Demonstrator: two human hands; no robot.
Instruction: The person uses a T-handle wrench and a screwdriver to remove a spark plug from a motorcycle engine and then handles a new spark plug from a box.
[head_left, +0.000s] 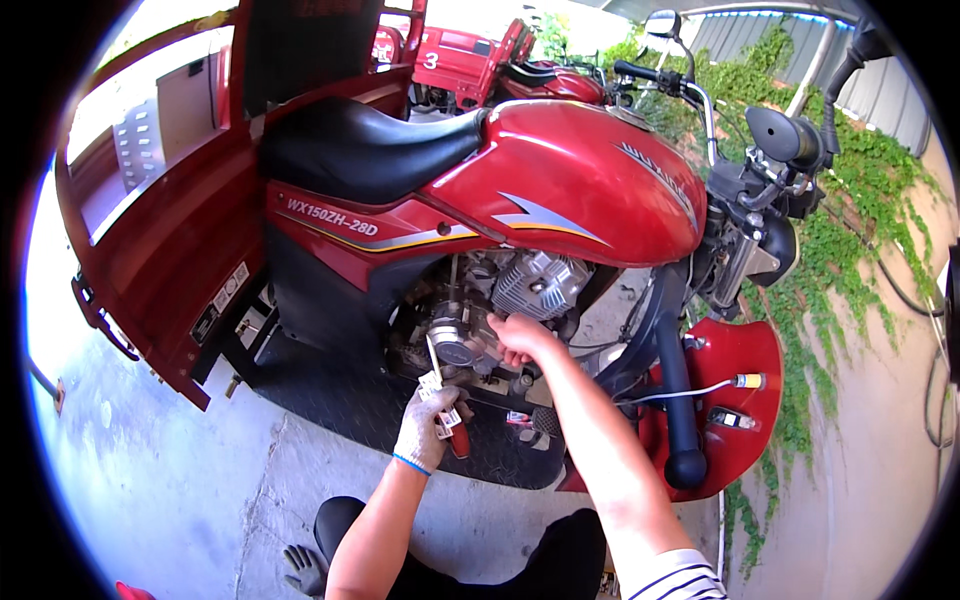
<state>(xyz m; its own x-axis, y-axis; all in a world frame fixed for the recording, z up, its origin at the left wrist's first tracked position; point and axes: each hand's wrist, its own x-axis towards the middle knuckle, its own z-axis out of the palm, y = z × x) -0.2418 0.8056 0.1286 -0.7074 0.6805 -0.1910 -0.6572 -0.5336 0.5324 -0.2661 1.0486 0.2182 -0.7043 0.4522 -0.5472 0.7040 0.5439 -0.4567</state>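
My left hand (422, 430), in a pale knit glove with a blue cuff edge, is closed around a red-handled tool (459, 441) and some white printed card (432, 384). A thin pale strip (434, 352) rises from that grip to the round silver engine cover (457, 352). Bare and with curled fingers, my right hand (522, 338) is against the engine (480, 325), just below the finned cylinder (541, 284). What its fingertips hold, if anything, is hidden. The engine sits under the fuel tank (590, 180) of a red cargo tricycle.
A black footboard (350, 405) runs beneath the engine, with a pedal (546, 421) near my right forearm. The red front fender (735, 400) stands right, a cable crossing it. A dark glove (304, 570) lies on the concrete floor. The cargo bed (165, 250) is left; climbing plants line the right wall.
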